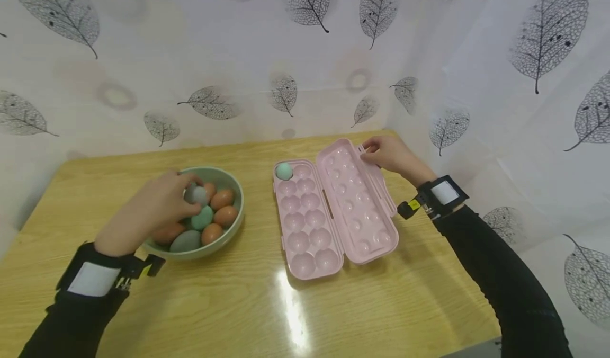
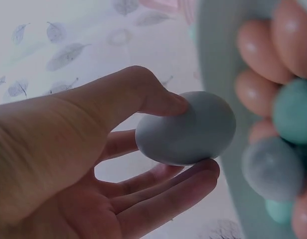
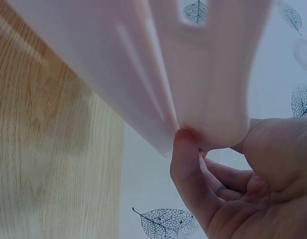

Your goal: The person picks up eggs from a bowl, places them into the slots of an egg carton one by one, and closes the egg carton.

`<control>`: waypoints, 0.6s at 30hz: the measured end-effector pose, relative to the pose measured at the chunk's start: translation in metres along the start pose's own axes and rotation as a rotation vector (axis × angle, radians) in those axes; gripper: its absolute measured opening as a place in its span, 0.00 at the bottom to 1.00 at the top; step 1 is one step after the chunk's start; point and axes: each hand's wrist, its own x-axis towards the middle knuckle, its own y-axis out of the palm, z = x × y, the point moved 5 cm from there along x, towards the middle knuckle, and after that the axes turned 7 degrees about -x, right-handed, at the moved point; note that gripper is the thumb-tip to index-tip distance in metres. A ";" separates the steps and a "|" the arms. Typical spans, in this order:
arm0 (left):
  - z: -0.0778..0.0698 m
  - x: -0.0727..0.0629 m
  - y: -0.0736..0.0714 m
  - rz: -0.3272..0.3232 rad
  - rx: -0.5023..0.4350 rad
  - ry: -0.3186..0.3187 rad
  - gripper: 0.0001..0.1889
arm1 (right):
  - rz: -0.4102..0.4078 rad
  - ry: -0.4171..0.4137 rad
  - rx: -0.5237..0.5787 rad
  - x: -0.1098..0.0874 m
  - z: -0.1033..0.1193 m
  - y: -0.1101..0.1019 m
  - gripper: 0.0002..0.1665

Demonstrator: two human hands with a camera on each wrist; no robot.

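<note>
My left hand [image 1: 157, 202] pinches a grey-blue egg [image 2: 188, 129] between thumb and fingers, above the green bowl [image 1: 240, 217]. Brown, teal and grey-green eggs lie in that bowl, some hidden under the hand. A pink plastic egg box [image 1: 310, 202] lies opened out, its hollows facing up. One pale green egg [image 1: 284, 171] sits in the far left hollow. At the far right corner of the lid [image 1: 350, 204], my right hand [image 1: 393, 157] grips its edge; the right wrist view shows thumb and finger pinching the pink plastic.
Both containers stand on a wooden table [image 1: 229, 300], the bowl left of the egg box. Behind and to the right hangs a white cloth [image 1: 248, 56] printed with dark leaves. A black strap with a small camera sits on each wrist.
</note>
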 end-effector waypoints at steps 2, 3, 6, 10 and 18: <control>-0.010 0.005 -0.003 0.022 -0.031 0.009 0.25 | -0.003 0.000 0.004 0.000 0.000 0.000 0.24; -0.016 0.007 -0.005 0.026 -0.046 0.017 0.25 | -0.003 0.003 0.004 0.000 0.000 -0.001 0.24; -0.033 0.018 -0.006 0.037 -0.100 0.042 0.23 | 0.000 0.009 -0.005 -0.001 0.000 0.000 0.25; -0.053 0.039 -0.004 0.046 -0.104 0.088 0.20 | -0.002 0.018 -0.018 -0.001 0.000 0.000 0.24; -0.083 0.086 0.011 0.063 -0.062 0.146 0.19 | -0.036 -0.009 -0.031 0.000 0.002 -0.002 0.23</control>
